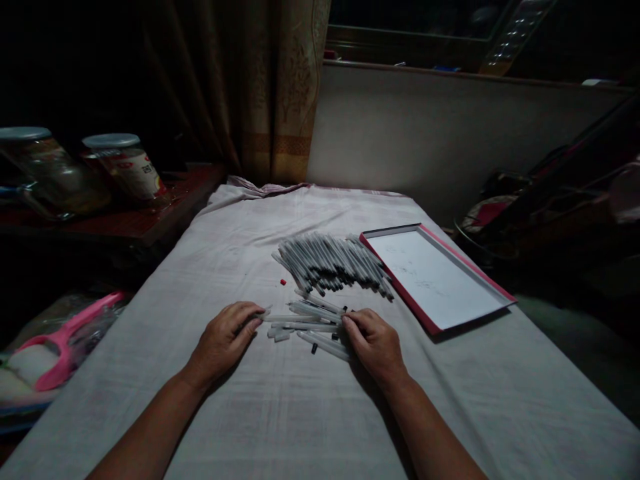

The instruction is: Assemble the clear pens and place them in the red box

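My left hand (230, 337) is closed in a pinch at the left end of a clear-barrelled pen (300, 319). My right hand (375, 341) pinches near the same pen's right end, so it lies level between both hands. Below and around it are several loose pens (327, 345) and a few small caps, among them a black cap (314, 348) and a clear cap (282, 337). Beyond my hands a big fanned pile of pens (333, 260) rests on the cloth, dark ends toward me. A small red piece (283, 282) lies left of the pile.
A shallow red-edged box lid (440, 273) with a white inside lies right of the pile, touching or nearly touching it. Pale cloth (250, 413) covers the surface. At left, lidded jars (130, 170) stand on a dark red table (175, 200); a pink-handled object (60, 340) sits lower.
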`<action>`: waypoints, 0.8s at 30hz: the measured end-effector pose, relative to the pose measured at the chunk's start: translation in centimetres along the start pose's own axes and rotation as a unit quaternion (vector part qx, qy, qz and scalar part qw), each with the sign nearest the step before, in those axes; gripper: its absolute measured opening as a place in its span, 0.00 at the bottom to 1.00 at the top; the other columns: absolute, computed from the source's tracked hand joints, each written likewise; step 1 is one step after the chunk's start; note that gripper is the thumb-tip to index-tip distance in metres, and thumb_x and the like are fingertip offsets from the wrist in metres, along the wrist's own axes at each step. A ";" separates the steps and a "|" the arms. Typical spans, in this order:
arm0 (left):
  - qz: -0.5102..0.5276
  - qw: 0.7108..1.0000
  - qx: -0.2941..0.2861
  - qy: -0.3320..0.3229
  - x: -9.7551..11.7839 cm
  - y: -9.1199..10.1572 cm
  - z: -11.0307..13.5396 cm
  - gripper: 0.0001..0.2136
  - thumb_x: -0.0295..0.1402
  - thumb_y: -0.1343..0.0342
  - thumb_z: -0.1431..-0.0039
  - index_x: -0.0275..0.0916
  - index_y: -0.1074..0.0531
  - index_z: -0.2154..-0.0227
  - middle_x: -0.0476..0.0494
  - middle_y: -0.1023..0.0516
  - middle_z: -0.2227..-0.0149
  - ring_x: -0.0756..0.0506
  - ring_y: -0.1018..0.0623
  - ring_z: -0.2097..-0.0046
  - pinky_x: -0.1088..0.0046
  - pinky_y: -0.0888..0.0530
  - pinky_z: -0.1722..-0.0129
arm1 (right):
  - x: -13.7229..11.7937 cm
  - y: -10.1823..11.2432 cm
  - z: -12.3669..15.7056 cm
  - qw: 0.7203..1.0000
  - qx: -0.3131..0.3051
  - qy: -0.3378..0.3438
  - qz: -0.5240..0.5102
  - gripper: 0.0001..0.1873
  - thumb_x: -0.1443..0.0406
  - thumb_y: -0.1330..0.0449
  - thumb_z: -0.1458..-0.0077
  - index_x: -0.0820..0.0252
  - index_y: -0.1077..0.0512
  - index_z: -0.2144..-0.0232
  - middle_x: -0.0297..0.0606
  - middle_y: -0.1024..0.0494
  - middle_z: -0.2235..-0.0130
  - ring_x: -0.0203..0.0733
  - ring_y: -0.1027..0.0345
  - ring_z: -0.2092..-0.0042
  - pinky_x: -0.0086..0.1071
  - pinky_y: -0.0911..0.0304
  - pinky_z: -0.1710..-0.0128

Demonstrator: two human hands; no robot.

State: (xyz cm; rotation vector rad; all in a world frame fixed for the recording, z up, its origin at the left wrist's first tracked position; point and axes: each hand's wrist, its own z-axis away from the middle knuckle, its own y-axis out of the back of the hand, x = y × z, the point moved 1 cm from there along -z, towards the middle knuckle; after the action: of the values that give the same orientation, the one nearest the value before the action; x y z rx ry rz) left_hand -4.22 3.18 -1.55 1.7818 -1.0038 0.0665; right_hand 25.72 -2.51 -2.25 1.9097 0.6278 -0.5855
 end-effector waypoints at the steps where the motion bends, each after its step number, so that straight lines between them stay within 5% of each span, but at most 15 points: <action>1: 0.017 1.000 0.003 0.001 0.1 0.0 -0.1 0.11 0.39 0.50 0.35 0.41 0.25 0.58 0.42 0.19 0.58 0.44 0.20 0.56 0.67 0.24 0.54 | -0.1 0.1 -0.2 1.000 0.010 0.006 0.012 0.14 0.60 0.45 0.39 0.58 0.21 0.67 0.39 0.20 0.68 0.41 0.25 0.66 0.32 0.34 0.64; 5: 0.059 0.997 0.019 0.052 0.1 0.3 -0.3 0.12 0.39 0.50 0.35 0.40 0.24 0.59 0.41 0.19 0.59 0.44 0.20 0.56 0.67 0.24 0.54 | -1.4 0.0 -2.2 0.996 0.003 0.040 0.076 0.13 0.62 0.45 0.38 0.57 0.21 0.68 0.39 0.21 0.68 0.41 0.26 0.65 0.31 0.36 0.64; 15: 0.119 0.983 0.038 0.131 -0.6 0.3 -0.4 0.13 0.41 0.49 0.38 0.40 0.22 0.62 0.43 0.19 0.61 0.44 0.20 0.58 0.67 0.23 0.55 | -6.2 -4.1 -7.7 0.939 -0.149 0.032 0.308 0.13 0.56 0.40 0.41 0.59 0.23 0.62 0.47 0.21 0.58 0.48 0.26 0.57 0.33 0.37 0.64; 24: 0.099 0.988 0.027 0.116 -1.1 0.2 -0.4 0.13 0.40 0.51 0.37 0.40 0.23 0.62 0.42 0.19 0.60 0.43 0.20 0.57 0.67 0.23 0.55 | -4.0 -2.0 -6.1 0.975 -0.039 -0.008 0.220 0.17 0.60 0.47 0.37 0.58 0.21 0.68 0.43 0.19 0.65 0.43 0.26 0.65 0.31 0.41 0.69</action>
State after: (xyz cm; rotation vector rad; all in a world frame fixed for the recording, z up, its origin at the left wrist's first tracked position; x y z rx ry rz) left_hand -4.90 4.10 -1.79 1.6727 -1.0121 0.4189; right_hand 22.21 3.15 1.36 1.8866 0.1988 -0.2865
